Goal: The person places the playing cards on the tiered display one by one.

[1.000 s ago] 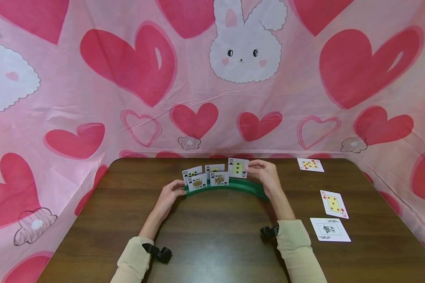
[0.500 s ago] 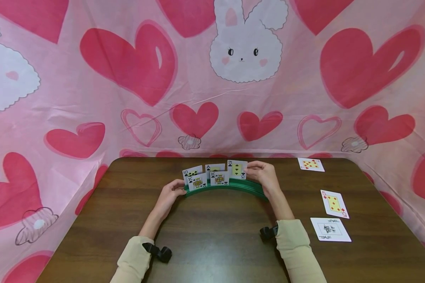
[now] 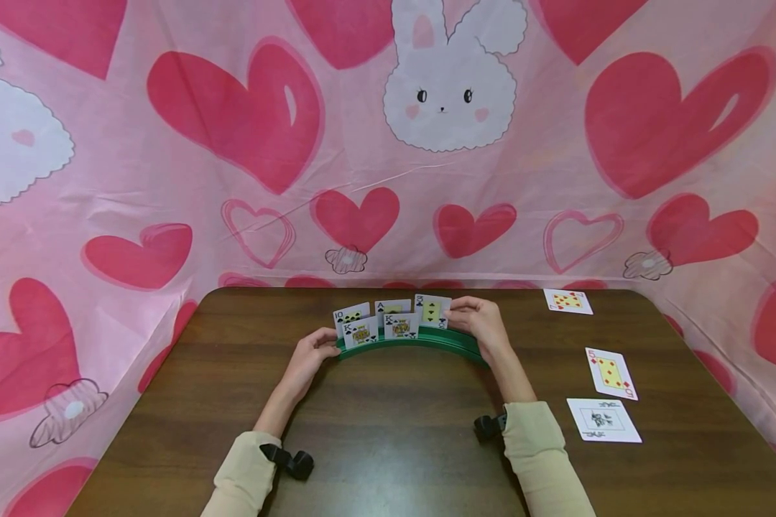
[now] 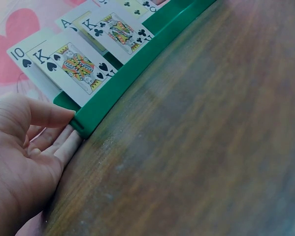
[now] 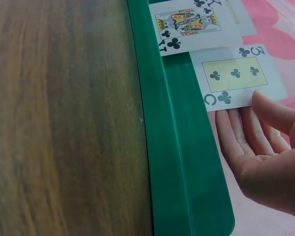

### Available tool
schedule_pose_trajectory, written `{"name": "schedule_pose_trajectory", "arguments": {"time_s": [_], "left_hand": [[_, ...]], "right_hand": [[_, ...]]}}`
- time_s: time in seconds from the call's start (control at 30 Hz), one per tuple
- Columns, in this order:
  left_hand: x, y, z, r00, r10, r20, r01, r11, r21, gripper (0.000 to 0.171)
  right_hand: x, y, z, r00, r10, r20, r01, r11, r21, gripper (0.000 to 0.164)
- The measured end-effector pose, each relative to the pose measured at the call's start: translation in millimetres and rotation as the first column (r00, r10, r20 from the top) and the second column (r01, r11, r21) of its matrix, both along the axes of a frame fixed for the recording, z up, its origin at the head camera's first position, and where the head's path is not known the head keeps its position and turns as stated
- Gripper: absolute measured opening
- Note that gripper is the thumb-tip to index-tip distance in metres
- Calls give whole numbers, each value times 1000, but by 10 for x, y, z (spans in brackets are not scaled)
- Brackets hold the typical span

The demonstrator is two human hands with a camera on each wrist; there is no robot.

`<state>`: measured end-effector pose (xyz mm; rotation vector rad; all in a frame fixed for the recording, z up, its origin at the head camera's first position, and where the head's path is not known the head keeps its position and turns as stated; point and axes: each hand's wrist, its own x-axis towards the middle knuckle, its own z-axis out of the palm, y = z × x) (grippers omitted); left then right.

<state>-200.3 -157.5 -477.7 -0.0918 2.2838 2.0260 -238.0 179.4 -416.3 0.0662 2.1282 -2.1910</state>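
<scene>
Right hand [image 3: 483, 324] pinches just-lowered three of clubs [image 3: 430, 313], likely seated at 12 o'clock on green card holder [image 3: 442, 340]; left hand [image 3: 309, 355] pinches its end.

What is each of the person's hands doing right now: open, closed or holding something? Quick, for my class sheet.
Left hand: closed, holding the left end of the green card rack.
Right hand: closed, pinching the three of clubs.

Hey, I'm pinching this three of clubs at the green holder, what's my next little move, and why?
I'd probably have the right hand press the three of clubs gently down: its lower edge meets the back of the green holder, but full seating isn't clear, and the left hand grips the holder's end.
</scene>
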Motion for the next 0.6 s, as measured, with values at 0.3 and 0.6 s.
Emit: {"name": "schedule_pose_trajectory", "arguments": {"time_s": [0.3, 0.6], "left_hand": [[-2, 8, 12, 1000, 0, -5, 0, 1000, 1, 28], [-7, 5, 15, 1000, 4, -8, -4, 1000, 9, 28]], "right_hand": [[3, 13, -14, 999, 46, -3, -46, 999, 8, 15], [0, 28, -29, 997, 73, -23, -74, 997, -7, 15]]}}
